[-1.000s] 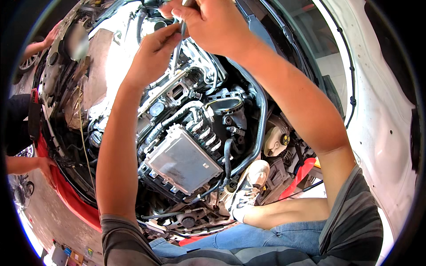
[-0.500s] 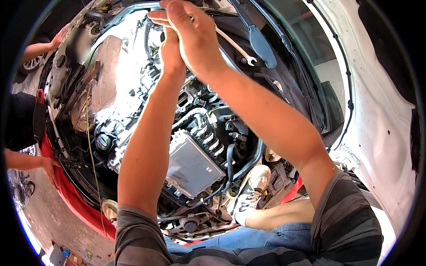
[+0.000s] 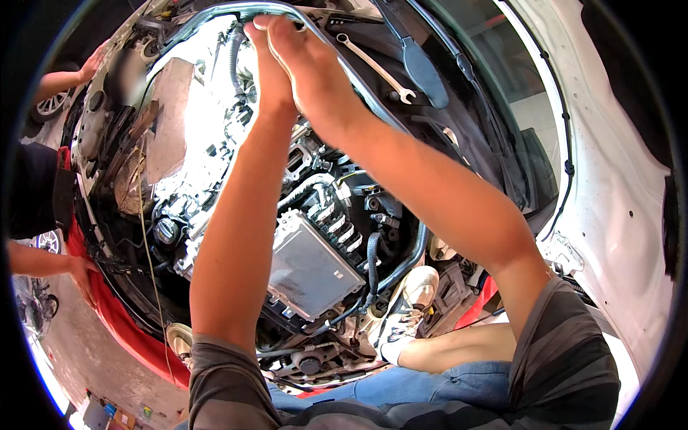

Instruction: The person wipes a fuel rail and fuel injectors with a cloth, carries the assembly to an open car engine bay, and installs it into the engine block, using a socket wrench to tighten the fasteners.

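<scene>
My left hand (image 3: 269,75) and my right hand (image 3: 311,73) are together at the back of the engine bay, near the top of the view. The right overlaps the left, fingers bent and pressed together; whatever they grip is hidden. A combination wrench (image 3: 373,66) lies just right of them on dark trim. Below my wrists sit the engine (image 3: 301,158), with metal fittings and hoses, and a silver rectangular module (image 3: 312,265). A corrugated hose (image 3: 235,61) runs left of my hands.
A co-worker's hands (image 3: 90,66) (image 3: 82,274) are at the left, by a red fender cover (image 3: 129,326). A flat board (image 3: 168,115) lies over the engine bay. My foot (image 3: 408,301) rests inside the bay's lower part. The windshield (image 3: 527,115) and white bodywork (image 3: 623,215) are at the right.
My forearms have swung closer together and my right hand now overlaps the left. The silver tool held earlier is out of sight; the wrench on the trim has come into view.
</scene>
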Demonstrator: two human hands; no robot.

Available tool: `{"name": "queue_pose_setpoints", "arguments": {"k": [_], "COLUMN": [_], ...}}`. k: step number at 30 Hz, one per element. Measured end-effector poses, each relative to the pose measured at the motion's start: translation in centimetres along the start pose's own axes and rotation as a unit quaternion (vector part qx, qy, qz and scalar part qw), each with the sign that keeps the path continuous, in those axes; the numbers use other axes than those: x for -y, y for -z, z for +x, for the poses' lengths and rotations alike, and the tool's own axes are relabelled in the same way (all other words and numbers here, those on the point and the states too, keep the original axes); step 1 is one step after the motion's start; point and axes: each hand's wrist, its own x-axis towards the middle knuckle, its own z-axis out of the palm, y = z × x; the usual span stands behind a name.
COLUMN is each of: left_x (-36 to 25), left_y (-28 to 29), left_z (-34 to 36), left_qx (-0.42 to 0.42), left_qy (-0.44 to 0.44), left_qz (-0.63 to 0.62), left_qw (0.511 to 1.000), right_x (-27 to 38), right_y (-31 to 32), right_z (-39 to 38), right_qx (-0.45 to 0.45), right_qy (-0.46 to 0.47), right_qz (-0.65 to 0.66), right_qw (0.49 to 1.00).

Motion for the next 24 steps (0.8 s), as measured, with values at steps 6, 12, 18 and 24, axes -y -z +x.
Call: {"name": "queue_pose_setpoints", "arguments": {"k": [6,12,18,24], "left_x": [-0.4,-0.4,-4.3,-1.7], "left_y": [0.5,-2.0,0.2,-3.9], "left_z": [0.9,-2.2,0.2,-5.9], "left_qx": [-0.147,-0.06,-0.037,-0.05], "left_qy": [-0.014,-0.022,-0.013,0.029], "left_qz": [0.034,0.067,0.081,0.019], "left_qw": [0.989,0.996,0.996,0.998], "right_x": [0.1,-0.9,-0.1,-2.2], "right_y": [1.7,2.4,-0.3,2.0], "right_z": [-1.0,1.2,-2.2,2.7], "right_qx": [0.053,0.051,0.021,0.077], "right_qy": [0.01,-0.037,-0.011,0.012], "right_qz": [-0.003,0.063,0.064,0.046], "right_qw": [0.999,0.996,0.998,0.996]}}
